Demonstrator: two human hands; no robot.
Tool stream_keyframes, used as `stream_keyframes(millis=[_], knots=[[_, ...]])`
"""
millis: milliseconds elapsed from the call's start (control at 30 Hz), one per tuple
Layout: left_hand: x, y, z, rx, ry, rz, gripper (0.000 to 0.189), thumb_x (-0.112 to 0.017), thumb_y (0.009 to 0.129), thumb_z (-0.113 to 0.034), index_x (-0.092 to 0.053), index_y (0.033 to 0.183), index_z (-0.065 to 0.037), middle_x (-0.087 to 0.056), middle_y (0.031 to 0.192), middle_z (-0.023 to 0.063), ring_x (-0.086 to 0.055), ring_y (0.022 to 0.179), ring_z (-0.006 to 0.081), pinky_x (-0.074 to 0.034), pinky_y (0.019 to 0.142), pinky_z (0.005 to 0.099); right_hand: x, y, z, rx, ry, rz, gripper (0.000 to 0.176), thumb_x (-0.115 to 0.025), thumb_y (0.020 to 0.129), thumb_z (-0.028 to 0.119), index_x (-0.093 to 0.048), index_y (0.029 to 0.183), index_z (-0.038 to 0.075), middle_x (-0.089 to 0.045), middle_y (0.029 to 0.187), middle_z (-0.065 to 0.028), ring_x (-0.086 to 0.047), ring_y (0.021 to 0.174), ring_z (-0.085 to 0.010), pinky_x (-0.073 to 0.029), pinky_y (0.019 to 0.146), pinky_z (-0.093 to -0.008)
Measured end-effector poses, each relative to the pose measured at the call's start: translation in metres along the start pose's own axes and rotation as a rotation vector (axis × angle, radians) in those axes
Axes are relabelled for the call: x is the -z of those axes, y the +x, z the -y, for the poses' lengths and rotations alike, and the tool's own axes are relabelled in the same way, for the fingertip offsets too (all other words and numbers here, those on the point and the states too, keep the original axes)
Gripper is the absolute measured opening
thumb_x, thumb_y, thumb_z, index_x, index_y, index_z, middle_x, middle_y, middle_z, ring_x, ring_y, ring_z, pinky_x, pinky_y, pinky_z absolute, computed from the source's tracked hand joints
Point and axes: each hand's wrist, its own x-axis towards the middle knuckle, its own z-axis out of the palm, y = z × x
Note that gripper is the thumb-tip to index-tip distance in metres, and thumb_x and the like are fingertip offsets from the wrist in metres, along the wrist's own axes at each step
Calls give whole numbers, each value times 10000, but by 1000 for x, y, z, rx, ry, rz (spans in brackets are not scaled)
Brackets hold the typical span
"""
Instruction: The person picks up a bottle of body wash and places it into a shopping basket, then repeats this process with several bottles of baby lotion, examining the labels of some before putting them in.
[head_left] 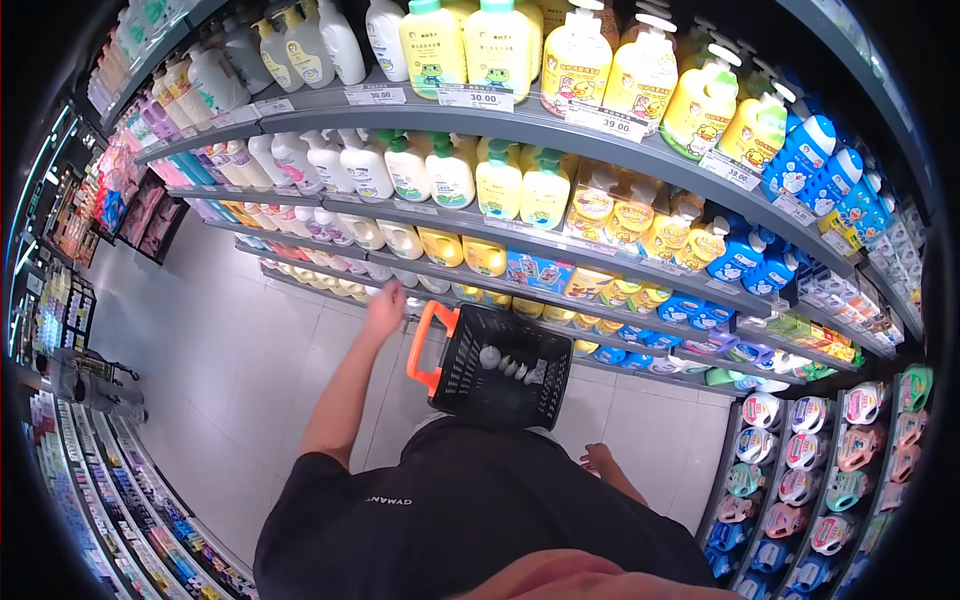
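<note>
My left hand (384,309) is raised in front of the lower shelves, its fingers curled together and nothing visible in them. Just to its right is a black shopping basket (463,392) with an orange handle (424,347); the hand does not hold this handle. Inside the basket lie several small pale items, among them a round whitish one (489,357); their kind is too small to tell. Low at my right side hangs my right hand (597,459), apart from the basket, with its fingers loosely apart and nothing seen in them.
Ahead, a long curved shelf unit (400,112) holds rows of pump bottles, yellow bottles (500,45) and blue bottles (800,150). A rack of detergent jugs (805,447) stands at the right. More shelves (130,490) and a person (100,385) are at the left, across the tiled floor (230,360).
</note>
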Motion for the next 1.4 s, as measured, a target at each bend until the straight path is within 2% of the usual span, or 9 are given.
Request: stream_keyframes(millis=[33, 67, 233, 367, 600, 733, 1133, 1300, 1400], knots=[[45, 22, -60, -25, -102, -113, 333, -559, 1029, -287, -629, 1209, -16, -707, 923, 229, -706, 881, 383, -552, 788, 441, -3, -3, 0, -3, 23, 12, 283, -465, 989, 229, -568, 1122, 1, -731, 979, -198, -700, 625, -316, -540, 498, -432], [83, 42, -105, -72, -158, -173, 339, -586, 1034, -286, -631, 1227, -10, -727, 1002, 188, -711, 909, 246, -539, 811, 357, -5, -6, 2, 20, 1, 20, 289, -467, 988, 232, -564, 1136, 3, -732, 989, -197, -704, 638, -318, -540, 504, -431], [206, 108, -254, -573, -163, -513, 377, -630, 995, -187, -551, 1301, 18, -617, 1280, 193, -658, 1086, 264, -528, 914, 359, -17, 7, 9, 85, 46, -6, 346, -487, 976, 235, -529, 1234, 9, -732, 1041, -187, -728, 713, -322, -546, 537, -416], [237, 161, -307, -694, -61, -591, 700, -752, 901, -336, -452, 1410, 38, -567, 1362, 241, -599, 1222, 305, -496, 1013, 407, -22, -6, 27, 191, 73, -6, 427, -510, 957, 240, -497, 1306, -7, -727, 1056, -197, -729, 758, -329, -559, 580, -432], [250, 220, -321, -653, -79, -341, 911, -843, 780, -428, -438, 1438, 56, -620, 1302, 250, -646, 1183, 357, -518, 1012, 411, -32, -18, 14, 162, 44, 27, 442, -527, 943, 259, -510, 1310, 13, -729, 1062, -212, -726, 772, -342, -561, 665, -472], [253, 227, -321, -485, -313, -95, 821, -895, 763, -357, -504, 1371, 31, -692, 1185, 162, -697, 1041, 217, -551, 916, 351, -35, -18, -8, 158, -72, 55, 381, -533, 931, 264, -562, 1225, 23, -736, 1041, -188, -717, 752, -318, -552, 664, -468], [241, 214, -313, -720, -338, -335, 731, -871, 812, -355, -498, 1341, -16, -676, 1198, 168, -684, 1057, 219, -550, 895, 362, -49, -10, -46, 550, -406, 110, 343, -567, 902, 242, -637, 1124, -10, -707, 931, -132, -682, 696, -269, -557, 620, -435], [265, 167, -325, -814, -582, -455, 709, -865, 826, -159, -450, 1378, 3, -635, 1238, 141, -648, 1140, 224, -554, 954, 358, -60, -48, 35, 204, -91, -23, 209, -559, 936, 146, -673, 1025, -5, -728, 905, -161, -715, 695, -300, -588, 631, -422], [269, 125, -324, -862, -817, -319, 738, -865, 808, -124, -450, 1407, -4, -634, 1256, 127, -644, 1166, 226, -542, 993, 374, -53, -28, 72, 445, -75, 27, 196, -525, 959, 139, -649, 1027, 3, -703, 822, -98, -672, 617, -197, -547, 542, -330]])
